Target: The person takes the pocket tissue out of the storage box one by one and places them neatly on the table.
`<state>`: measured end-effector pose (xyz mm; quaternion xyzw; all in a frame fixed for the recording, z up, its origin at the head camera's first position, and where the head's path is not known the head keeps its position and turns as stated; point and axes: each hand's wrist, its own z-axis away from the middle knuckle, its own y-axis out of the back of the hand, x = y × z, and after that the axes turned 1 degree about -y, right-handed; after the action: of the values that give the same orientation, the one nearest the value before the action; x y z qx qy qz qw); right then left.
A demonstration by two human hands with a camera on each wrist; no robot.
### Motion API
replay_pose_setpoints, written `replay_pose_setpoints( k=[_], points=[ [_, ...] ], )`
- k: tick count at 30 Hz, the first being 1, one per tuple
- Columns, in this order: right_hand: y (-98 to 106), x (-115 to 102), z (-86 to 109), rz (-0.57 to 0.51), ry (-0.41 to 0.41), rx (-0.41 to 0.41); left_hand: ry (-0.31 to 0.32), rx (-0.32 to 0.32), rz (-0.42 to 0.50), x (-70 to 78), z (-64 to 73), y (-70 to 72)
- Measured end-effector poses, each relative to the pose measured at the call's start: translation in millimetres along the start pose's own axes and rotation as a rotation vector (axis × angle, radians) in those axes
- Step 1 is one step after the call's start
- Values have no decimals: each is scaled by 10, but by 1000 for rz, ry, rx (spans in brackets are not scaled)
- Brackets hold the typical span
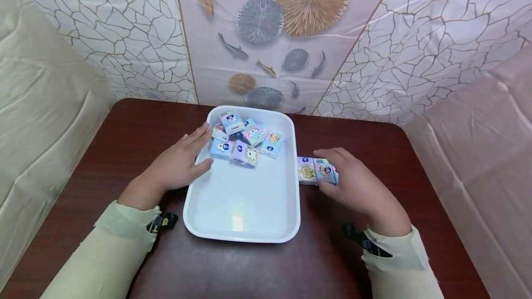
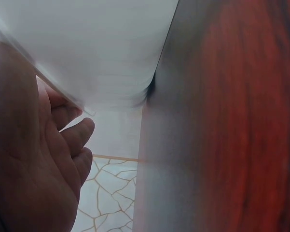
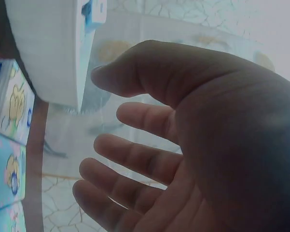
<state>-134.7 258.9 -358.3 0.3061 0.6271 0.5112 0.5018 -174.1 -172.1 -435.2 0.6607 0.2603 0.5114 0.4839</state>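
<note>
A white tray (image 1: 245,206) stands on the table with several small cartoon-printed packs (image 1: 245,153) piled toward its far end. At its left side is my left hand (image 1: 180,163), its spread thumb and fingers along the rim; the left wrist view shows the hand (image 2: 53,145) beside the tray's outer wall (image 2: 101,58). My right hand (image 1: 353,181) hovers over a row of similar packs (image 1: 306,171) just right of the tray, partly hiding them. Seen from the right wrist, that hand (image 3: 149,150) has loosely bent, parted fingers and holds nothing; the row of packs (image 3: 8,169) lies to the side.
The dark reddish-brown table (image 1: 249,271) reaches back to a patterned cloth backdrop (image 1: 232,73). Pale cloth walls (image 1: 478,151) close in the left and right sides. The tray's raised rim stands between the packs inside and the row outside.
</note>
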Motion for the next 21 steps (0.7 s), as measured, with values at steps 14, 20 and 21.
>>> replay_pose_setpoints(
  k=[14, 20, 21],
  points=[
    [-15, -375, -57, -6, 159, 36, 14, -18, 5, -8, -2, 10],
    [-20, -485, -127, -1, 159, 31, 11, -28, 3, -12, -7, 4],
    [-23, -498, -142, -4, 154, 27, 13, -25, 5, -14, -8, 0]
  ],
)
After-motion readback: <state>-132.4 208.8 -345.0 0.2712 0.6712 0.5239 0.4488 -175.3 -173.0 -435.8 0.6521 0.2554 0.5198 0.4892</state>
